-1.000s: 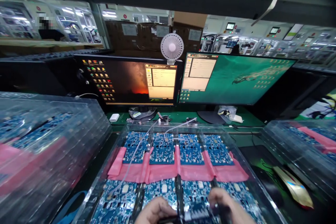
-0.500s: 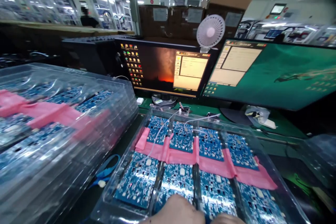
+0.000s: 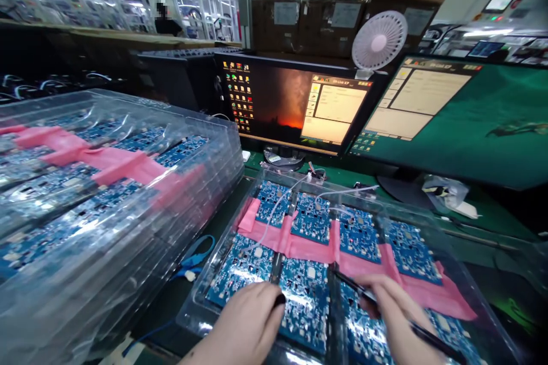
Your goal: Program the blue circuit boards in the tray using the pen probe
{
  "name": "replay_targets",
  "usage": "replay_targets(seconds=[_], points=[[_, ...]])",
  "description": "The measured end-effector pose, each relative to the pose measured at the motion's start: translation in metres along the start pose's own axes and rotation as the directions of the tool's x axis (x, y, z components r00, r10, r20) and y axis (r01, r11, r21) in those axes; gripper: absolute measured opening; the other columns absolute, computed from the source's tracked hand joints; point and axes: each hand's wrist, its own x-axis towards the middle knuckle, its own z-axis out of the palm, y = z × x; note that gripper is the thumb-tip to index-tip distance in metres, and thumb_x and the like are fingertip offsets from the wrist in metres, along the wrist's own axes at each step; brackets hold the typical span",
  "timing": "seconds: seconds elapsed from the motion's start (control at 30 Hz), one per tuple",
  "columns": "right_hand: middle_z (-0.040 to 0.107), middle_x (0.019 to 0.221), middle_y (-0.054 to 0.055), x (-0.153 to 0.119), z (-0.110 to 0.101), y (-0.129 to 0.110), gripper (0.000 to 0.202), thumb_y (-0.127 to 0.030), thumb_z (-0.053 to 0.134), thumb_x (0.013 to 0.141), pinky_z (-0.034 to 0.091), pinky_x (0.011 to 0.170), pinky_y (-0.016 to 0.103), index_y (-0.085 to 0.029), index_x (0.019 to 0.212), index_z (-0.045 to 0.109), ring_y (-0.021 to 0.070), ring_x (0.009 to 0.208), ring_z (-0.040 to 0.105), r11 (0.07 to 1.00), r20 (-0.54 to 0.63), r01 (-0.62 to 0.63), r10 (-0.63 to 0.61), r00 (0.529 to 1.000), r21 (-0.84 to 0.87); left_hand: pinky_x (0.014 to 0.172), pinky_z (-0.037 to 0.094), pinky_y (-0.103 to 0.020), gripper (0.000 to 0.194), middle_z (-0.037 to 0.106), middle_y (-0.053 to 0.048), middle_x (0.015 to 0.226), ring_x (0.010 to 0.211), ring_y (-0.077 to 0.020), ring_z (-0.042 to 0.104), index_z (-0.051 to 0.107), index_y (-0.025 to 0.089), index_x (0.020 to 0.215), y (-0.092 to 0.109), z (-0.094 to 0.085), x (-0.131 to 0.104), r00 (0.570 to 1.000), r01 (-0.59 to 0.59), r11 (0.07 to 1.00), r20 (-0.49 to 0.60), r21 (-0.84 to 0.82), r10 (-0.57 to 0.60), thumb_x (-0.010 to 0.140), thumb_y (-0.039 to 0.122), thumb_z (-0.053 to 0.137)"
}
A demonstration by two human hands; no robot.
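In front of me lies a clear plastic tray (image 3: 197, 302) with blue circuit boards (image 3: 244, 265) in two rows. A pink strip (image 3: 308, 250) crosses the tray between the rows. My right hand (image 3: 394, 311) grips a slim black pen (image 3: 353, 283), its tip over the gap between two front-row boards, near the strip. Whether the tip touches anything I cannot tell. My left hand (image 3: 250, 316) is closed above the front-row boards on the left, and a small black cap-like piece (image 3: 279, 300) shows at its fingertips. Thin white cables (image 3: 278, 205) run over the back-row boards.
Stacked clear trays (image 3: 209, 182) of boards with pink strips stand on the left. Behind are two monitors (image 3: 282, 102), a small white fan (image 3: 379, 41) and cardboard boxes (image 3: 278, 28). A blue cable (image 3: 199, 256) lies between the trays. A person (image 3: 166, 23) is far back.
My hands have come up into view over the front-row boards and moved apart. The pen and the black piece now show. The view has shifted, so the scene sits further right.
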Motion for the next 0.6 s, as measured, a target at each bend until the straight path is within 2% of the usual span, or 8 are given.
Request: replay_targets(seconds=[0.03,0.07,0.17,0.23,0.3,0.43,0.6], points=[[0.061,0.080,0.004,0.007,0.016,-0.009,0.037,-0.051,0.036,0.082,0.048,0.060,0.030,-0.023,0.087,0.060,0.0227,0.074,0.058,0.999,0.001,-0.043,0.043,0.999,0.014,0.066,0.041,-0.031,0.023,0.058,-0.003,0.079,0.073,-0.0190,0.054,0.052,0.018,0.088,-0.004,-0.004,-0.003,0.998,0.057,0.998,0.019,0.040,-0.058,0.085,0.022,0.030],[0.061,0.079,0.004,0.015,0.032,-0.017,0.035,-0.049,0.040,0.081,0.048,0.063,0.030,-0.021,0.089,0.059,0.0217,0.075,0.058,0.999,0.039,-0.032,0.032,0.999,0.019,0.068,0.041,-0.033,0.023,0.058,-0.004,0.081,0.075,-0.0198,0.054,0.052,0.018,0.089,-0.008,-0.006,-0.005,0.994,0.106,0.992,0.029,0.074,-0.108,0.085,0.022,0.030],[0.062,0.087,0.004,0.039,0.080,-0.034,0.028,-0.039,0.049,0.076,0.046,0.073,0.030,-0.019,0.093,0.059,0.0202,0.082,0.057,0.991,0.264,0.087,-0.111,0.958,0.101,0.071,0.041,-0.034,0.025,0.059,-0.005,0.083,0.079,-0.0202,0.055,0.053,0.017,0.091,-0.016,-0.006,-0.008,0.975,0.207,0.969,0.052,0.135,-0.215,0.086,0.020,0.028],[0.061,0.092,0.004,0.053,0.105,-0.036,0.026,-0.033,0.053,0.073,0.044,0.079,0.030,-0.017,0.093,0.061,0.0196,0.087,0.056,0.982,0.360,0.105,-0.156,0.920,0.158,0.069,0.042,-0.034,0.026,0.059,-0.005,0.081,0.076,-0.0205,0.056,0.053,0.017,0.088,-0.018,-0.004,-0.007,0.964,0.228,0.957,0.093,0.177,-0.247,0.086,0.021,0.028],[0.062,0.088,0.004,0.065,0.125,-0.031,0.024,-0.028,0.051,0.073,0.044,0.077,0.029,-0.016,0.091,0.062,0.0186,0.084,0.057,0.984,0.386,0.076,-0.134,0.913,0.162,0.066,0.042,-0.034,0.026,0.059,-0.005,0.078,0.072,-0.0207,0.056,0.053,0.017,0.083,-0.018,-0.003,-0.005,0.957,0.225,0.951,0.137,0.211,-0.257,0.086,0.022,0.028],[0.062,0.072,0.002,0.075,0.145,-0.018,0.024,-0.027,0.045,0.074,0.045,0.061,0.027,-0.015,0.087,0.062,0.0170,0.067,0.057,0.993,0.359,0.020,-0.060,0.932,0.114,0.065,0.042,-0.034,0.026,0.059,-0.005,0.077,0.071,-0.0206,0.056,0.052,0.017,0.079,-0.016,-0.004,-0.002,0.954,0.218,0.954,0.160,0.204,-0.253,0.085,0.021,0.028],[0.061,0.069,0.000,0.074,0.147,-0.012,0.022,-0.027,0.045,0.073,0.044,0.058,0.026,-0.017,0.083,0.062,0.0157,0.063,0.056,0.995,0.357,-0.005,-0.031,0.933,0.100,0.064,0.042,-0.034,0.025,0.058,-0.005,0.077,0.072,-0.0203,0.055,0.052,0.017,0.078,-0.017,-0.003,-0.003,0.951,0.238,0.956,0.159,0.173,-0.265,0.085,0.022,0.029]])
